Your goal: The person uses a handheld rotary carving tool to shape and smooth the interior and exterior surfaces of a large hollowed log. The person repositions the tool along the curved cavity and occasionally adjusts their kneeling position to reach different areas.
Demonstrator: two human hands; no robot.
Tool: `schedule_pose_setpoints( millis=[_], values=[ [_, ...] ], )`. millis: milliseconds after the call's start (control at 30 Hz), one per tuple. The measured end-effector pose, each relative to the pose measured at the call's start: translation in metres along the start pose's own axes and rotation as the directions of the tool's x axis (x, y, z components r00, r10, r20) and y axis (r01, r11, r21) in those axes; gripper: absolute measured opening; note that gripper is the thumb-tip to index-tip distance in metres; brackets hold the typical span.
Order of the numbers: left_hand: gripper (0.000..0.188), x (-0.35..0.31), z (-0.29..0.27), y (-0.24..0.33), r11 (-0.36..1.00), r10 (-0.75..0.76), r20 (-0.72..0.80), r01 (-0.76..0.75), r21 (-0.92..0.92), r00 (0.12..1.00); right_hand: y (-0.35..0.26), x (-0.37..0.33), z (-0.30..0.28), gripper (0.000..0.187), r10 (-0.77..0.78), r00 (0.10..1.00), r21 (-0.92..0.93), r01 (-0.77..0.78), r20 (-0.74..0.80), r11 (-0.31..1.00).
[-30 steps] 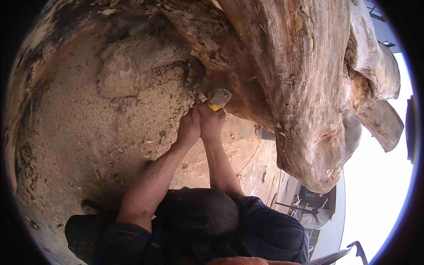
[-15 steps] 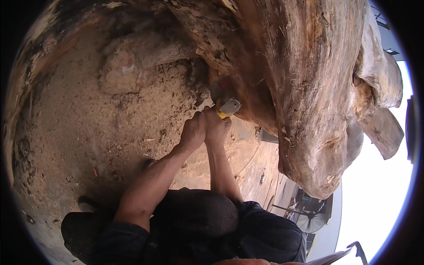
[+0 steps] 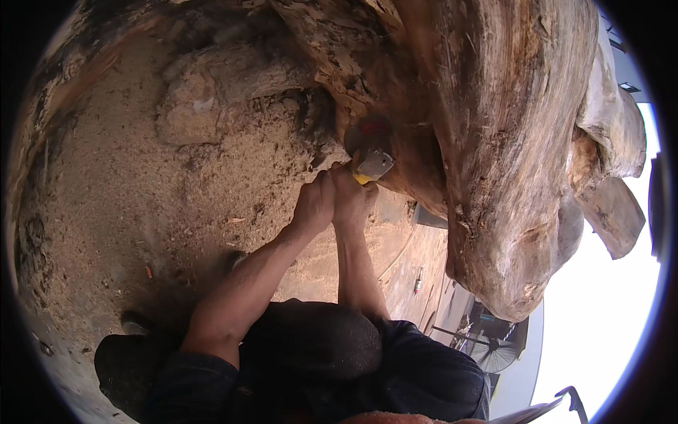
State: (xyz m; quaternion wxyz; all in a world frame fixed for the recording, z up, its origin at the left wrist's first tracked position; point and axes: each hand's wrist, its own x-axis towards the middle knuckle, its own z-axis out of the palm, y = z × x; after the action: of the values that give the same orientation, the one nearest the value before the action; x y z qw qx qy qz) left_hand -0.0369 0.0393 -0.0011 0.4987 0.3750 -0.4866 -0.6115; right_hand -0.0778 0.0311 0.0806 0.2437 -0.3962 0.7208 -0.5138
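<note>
An angle grinder [image 3: 375, 166] with a grey metal head and a yellow body is pressed up to the wood in front of me. Its round disc [image 3: 367, 131] is smeared, with a reddish centre, and meets the dark hollow in the wood [image 3: 417, 152]. My right hand [image 3: 351, 200] is closed round the grinder's body just below the head. Beside it, touching it, my left hand [image 3: 314, 203] is closed too; its fingers are mostly hidden, and it appears to grip the same tool. Both arms reach forward from my dark sleeves.
A huge weathered trunk [image 3: 508, 141] overhangs on the right. Sawdust and wood chips cover the hollowed wood surface [image 3: 176, 205] on the left. A large fan [image 3: 492, 353] stands at the lower right, and a small red-and-white object [image 3: 418, 281] lies on the ground.
The grinder's head and disc have shifted slightly right and up along the wood, with both hands following. The grip looks the same.
</note>
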Motion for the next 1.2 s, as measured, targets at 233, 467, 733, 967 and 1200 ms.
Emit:
schedule_pose_setpoints(
  millis=[233,467,733,967,1200],
  values=[
    [0.021,0.025,-0.007,0.008,0.996,0.069,-0.036,-0.067,0.053,0.997,0.002,0.025,0.009,0.008,-0.397,0.912,-0.299,0.410,0.105,0.862],
    [0.039,0.006,-0.012,-0.019,0.975,0.089,-0.134,-0.059,0.213,0.987,0.003,0.010,0.018,0.009,0.051,0.996,0.002,-0.051,0.075,0.999],
    [0.023,0.006,-0.012,-0.009,0.978,0.109,-0.118,-0.085,0.192,0.987,0.014,0.018,0.014,0.007,0.045,0.994,0.005,-0.046,0.100,0.999],
    [0.018,0.007,-0.023,-0.023,0.968,0.094,-0.133,-0.059,0.244,0.987,0.016,0.012,0.029,0.007,0.021,0.992,-0.014,-0.019,0.126,1.000],
    [0.020,0.009,-0.020,-0.029,0.942,0.123,-0.149,-0.068,0.329,0.981,0.015,0.015,0.034,0.009,0.065,0.985,0.151,-0.089,0.157,0.985]
  ],
)
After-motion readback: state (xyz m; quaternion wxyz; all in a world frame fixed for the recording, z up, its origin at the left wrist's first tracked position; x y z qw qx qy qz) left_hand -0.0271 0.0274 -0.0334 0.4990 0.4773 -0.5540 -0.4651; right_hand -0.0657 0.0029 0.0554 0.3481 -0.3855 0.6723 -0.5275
